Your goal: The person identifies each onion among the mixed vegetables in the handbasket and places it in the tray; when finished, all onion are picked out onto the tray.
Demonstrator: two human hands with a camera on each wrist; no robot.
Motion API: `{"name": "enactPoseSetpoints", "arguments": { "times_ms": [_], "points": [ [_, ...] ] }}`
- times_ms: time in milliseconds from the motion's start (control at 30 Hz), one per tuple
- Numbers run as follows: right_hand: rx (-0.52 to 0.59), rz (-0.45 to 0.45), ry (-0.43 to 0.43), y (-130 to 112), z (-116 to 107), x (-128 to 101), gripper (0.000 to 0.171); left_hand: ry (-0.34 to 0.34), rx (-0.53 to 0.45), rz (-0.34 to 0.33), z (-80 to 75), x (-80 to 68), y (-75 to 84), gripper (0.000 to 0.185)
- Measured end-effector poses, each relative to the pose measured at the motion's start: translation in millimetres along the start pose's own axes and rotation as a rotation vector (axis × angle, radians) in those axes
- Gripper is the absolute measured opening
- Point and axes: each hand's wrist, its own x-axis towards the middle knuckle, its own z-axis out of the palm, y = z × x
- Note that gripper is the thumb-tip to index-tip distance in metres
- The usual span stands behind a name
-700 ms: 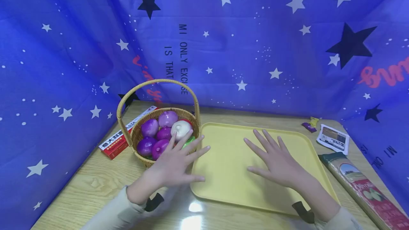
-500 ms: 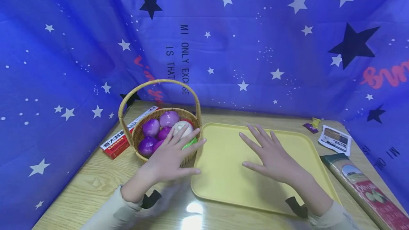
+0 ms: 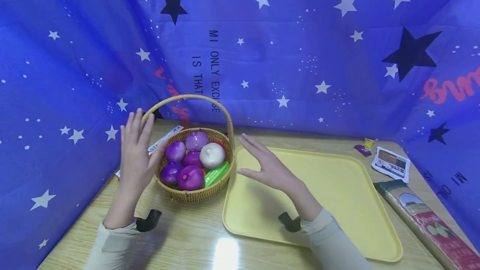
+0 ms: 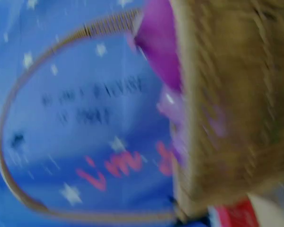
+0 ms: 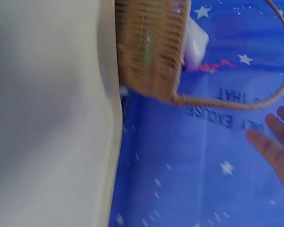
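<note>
A wicker basket (image 3: 195, 195) with a hoop handle (image 3: 187, 98) stands on the wooden table and holds several purple onions (image 3: 190, 177), a white one (image 3: 212, 155) and a green piece (image 3: 216, 173). My left hand (image 3: 136, 149) is raised, fingers straight, just left of the basket, holding nothing. My right hand (image 3: 262, 163) hovers with straight fingers just right of the basket, over the left end of a yellow tray (image 3: 337, 203). The left wrist view is blurred, with the basket wall (image 4: 227, 118) close up. The right wrist view shows the basket (image 5: 151, 52) and tray (image 5: 47, 118).
A red and white box (image 3: 161, 141) lies behind the basket at the left. At the right edge lie a long printed packet (image 3: 427, 224), a small leaflet (image 3: 391, 162) and sweet wrappers (image 3: 364, 146). Blue star-patterned cloth (image 3: 300, 45) surrounds the table.
Both hands lifted and moved left. The left went from over the basket front to its left side; the right went from the tray middle to beside the basket.
</note>
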Motion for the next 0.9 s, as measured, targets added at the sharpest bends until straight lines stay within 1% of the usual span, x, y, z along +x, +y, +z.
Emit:
{"name": "enactPoseSetpoints", "arguments": {
  "times_ms": [67,100,200,233,300,367,467,567,667,767,900],
  "points": [
    [0.054,0.005,0.007,0.6,11.3,14.6,0.08,0.03,-0.015,-0.098,-3.2,-3.5,-15.6,0.061],
    [0.079,0.01,0.007,1.2,17.0,21.7,0.079,0.03,-0.025,-0.145,-3.9,-6.2,-23.0,0.062],
    [0.144,0.035,0.012,3.0,33.0,40.1,0.077,-0.003,-0.059,-0.269,-2.3,-16.3,-42.0,0.07],
    [0.163,0.045,0.014,3.5,37.8,45.6,0.077,-0.016,-0.071,-0.302,-0.7,-20.0,-46.6,0.072],
    [0.185,0.065,0.023,4.1,46.7,55.5,0.075,-0.031,-0.086,-0.341,3.2,-26.7,-53.0,0.072],
    [0.194,0.084,0.029,4.6,55.0,63.7,0.074,-0.031,-0.084,-0.362,7.4,-32.4,-56.5,0.071],
    [0.168,0.118,0.034,4.8,65.9,73.7,0.073,-0.009,-0.078,-0.384,12.4,-37.4,-56.8,0.069],
    [0.116,0.131,0.038,4.3,73.5,80.7,0.073,0.009,-0.102,-0.403,15.9,-38.5,-55.4,0.068],
    [0.086,0.125,0.028,2.4,77.4,85.5,0.07,0.025,-0.141,-0.407,16.9,-38.1,-54.8,0.068],
    [0.092,0.126,0.002,0.9,78.9,88.6,0.067,0.019,-0.153,-0.41,15.5,-38.2,-55.8,0.07],
    [0.104,0.126,-0.033,1.4,80.2,91.4,0.07,-0.01,-0.147,-0.409,12.7,-38.3,-57.3,0.069]
  ]
}}
